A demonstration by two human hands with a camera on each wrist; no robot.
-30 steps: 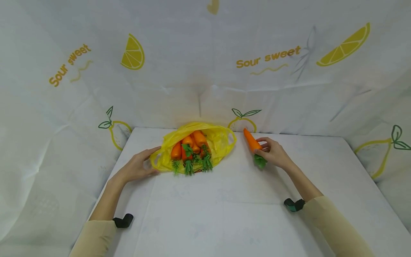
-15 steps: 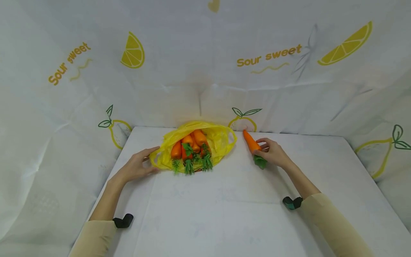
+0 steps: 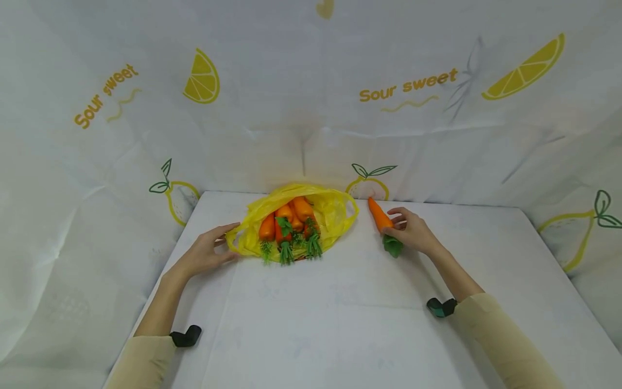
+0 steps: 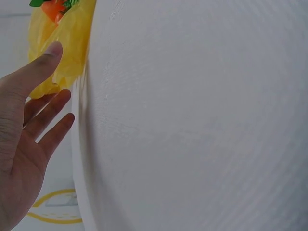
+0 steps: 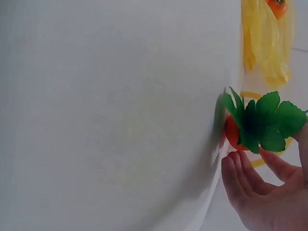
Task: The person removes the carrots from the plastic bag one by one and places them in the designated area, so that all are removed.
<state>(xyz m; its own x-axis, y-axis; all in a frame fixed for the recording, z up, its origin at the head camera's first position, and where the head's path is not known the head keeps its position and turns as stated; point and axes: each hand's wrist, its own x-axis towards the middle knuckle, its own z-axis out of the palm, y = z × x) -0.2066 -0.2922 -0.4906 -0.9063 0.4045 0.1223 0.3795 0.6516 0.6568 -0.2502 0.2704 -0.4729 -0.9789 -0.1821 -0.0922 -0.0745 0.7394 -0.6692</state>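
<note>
A yellow plastic bag (image 3: 332,216) lies at the back of the table, its mouth facing me. Several orange carrots (image 3: 266,228) with green tops are inside it. My left hand (image 3: 206,253) is at the bag's left side, thumb and fingers spread apart around the handle loop. In the left wrist view that hand (image 4: 24,144) has loosely bent fingers; whether they touch the bag I cannot tell. To the right of the bag, my right hand (image 3: 412,229) holds a single carrot (image 3: 380,215) near its leafy end, tip pointing away. In the right wrist view green leaves (image 5: 264,120) hide the thumb.
A white table (image 3: 311,313) carries everything. Behind it hangs a white cloth (image 3: 301,108) printed with lemons and lettering. Black wrist mounts (image 3: 186,336) show below both hands.
The right hand's carrot tip has dropped slightly toward the table. My left hand has eased slightly left, away from the bag; the bag stays where it was.
</note>
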